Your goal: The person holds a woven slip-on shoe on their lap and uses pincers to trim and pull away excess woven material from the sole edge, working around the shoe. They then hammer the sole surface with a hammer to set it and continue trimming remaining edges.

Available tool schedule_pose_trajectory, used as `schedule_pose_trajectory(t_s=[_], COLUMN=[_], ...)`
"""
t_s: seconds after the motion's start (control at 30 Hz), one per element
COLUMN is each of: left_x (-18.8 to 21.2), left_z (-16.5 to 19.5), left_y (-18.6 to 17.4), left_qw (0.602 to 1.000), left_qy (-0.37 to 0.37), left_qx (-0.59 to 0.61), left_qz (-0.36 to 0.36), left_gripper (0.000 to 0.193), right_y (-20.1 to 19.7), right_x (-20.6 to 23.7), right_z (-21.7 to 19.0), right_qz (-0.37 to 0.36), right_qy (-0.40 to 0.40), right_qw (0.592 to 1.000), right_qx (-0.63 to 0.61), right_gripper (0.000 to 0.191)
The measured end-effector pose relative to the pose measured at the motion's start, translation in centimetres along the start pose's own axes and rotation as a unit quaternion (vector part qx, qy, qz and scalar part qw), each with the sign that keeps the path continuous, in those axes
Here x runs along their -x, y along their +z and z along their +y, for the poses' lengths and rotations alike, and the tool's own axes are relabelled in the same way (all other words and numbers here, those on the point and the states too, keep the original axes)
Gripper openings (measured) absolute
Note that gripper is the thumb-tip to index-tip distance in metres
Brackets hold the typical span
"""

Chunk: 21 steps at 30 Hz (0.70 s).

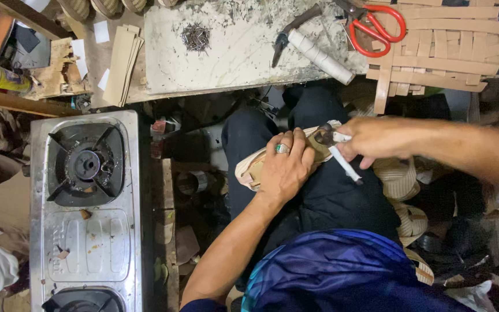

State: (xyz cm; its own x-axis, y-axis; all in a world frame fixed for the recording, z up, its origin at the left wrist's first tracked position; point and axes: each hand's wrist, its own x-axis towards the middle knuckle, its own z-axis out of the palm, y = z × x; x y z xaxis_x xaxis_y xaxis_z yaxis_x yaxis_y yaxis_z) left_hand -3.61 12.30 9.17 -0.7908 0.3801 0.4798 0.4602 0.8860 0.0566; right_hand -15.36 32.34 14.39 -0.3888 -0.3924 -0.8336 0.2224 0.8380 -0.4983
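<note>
Down on our lap, across the dark trouser legs [330, 190], lies a beige sandal sole [249, 170], pinned under our left hand [284, 167] and reached by our right hand [373, 138] at its far end. Sole: pale tan, woven-looking edge, long and narrow, running slantwise from lower left to upper right; most of its middle is hidden by our left palm. Left hand: laid flat over the sole, fingers together and pressing down, a ring with a green stone [282, 148] on one finger, forearm coming up from below. Right hand: closed in a fist around pincers [326, 136], whose dark head touches the sole's upper end; a white-wrapped handle [345, 164] pokes out below the fist. Right forearm enters level from the right edge.

Around us: a marble slab [232, 52] ahead with a heap of small nails [196, 36], red-handled scissors [376, 26] and a second white-handled tool [319, 55]. Tan strips [446, 52] lie interlaced at upper right. A steel gas stove [85, 214] stands to the left.
</note>
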Motion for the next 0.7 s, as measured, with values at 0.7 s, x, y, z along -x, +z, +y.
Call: schedule_pose_trajectory(t_s=[0.7], left_x=[-1.5], left_z=[-1.3], left_y=[0.0], left_qw=[0.995], left_qy=[-0.044], left_qx=[0.075], left_qz=[-0.041], left_gripper=[0.03], right_y=[7.5], right_x=[-0.5], right_z=[3.9], right_qz=[0.406], right_qy=[-0.345], right_qw=[0.837], right_qx=[0.123], right_gripper=[0.022])
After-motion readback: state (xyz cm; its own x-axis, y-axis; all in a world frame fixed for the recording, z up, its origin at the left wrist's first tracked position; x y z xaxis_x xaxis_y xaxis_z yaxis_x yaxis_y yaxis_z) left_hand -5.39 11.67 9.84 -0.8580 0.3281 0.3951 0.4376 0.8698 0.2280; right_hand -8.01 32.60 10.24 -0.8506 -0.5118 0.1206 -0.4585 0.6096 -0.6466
